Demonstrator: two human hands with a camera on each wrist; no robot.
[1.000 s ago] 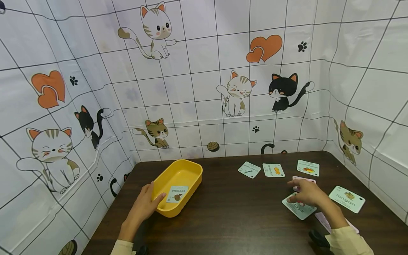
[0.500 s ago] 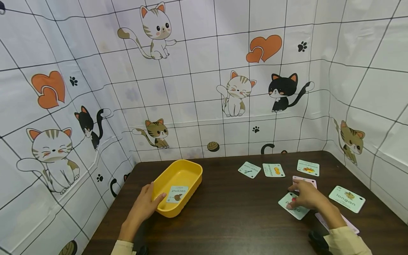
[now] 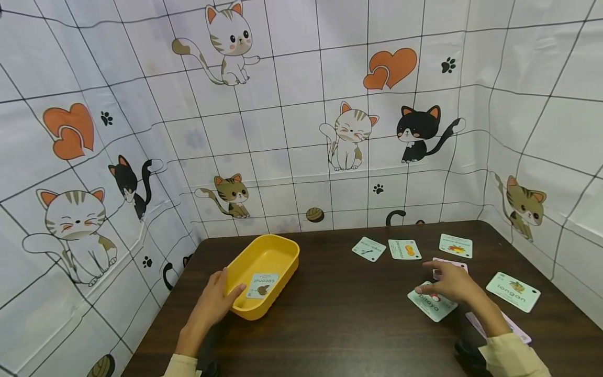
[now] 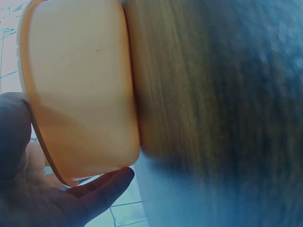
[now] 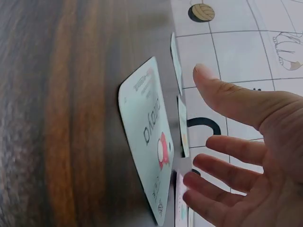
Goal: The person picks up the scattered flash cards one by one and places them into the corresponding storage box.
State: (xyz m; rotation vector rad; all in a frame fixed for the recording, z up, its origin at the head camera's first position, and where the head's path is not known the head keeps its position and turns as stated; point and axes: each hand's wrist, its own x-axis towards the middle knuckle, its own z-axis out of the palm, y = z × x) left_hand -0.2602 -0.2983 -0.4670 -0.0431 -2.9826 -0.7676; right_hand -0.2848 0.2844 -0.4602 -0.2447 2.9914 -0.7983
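My left hand holds the near left side of a yellow plastic bin, thumb over the rim. In the left wrist view the fingers lie along the outer wall of the bin. A pale green coconut card lies inside it. On the right, my right hand is over a pale green fruit card with a red fruit picture. The right wrist view shows the hand with fingers spread and nothing between them, apart from the card. A pink card is partly hidden behind that hand.
A longan card lies to the right, and another pink card is partly under the right forearm. Farther back are a sugar cane card, a card with orange fruit and one more fruit card. Cat-print sheeting encloses the dark table.
The fruit card under my right hand has slid a little to the left. The right thumb has lifted off it and the fingers have spread. My left hand and the bin stay put.
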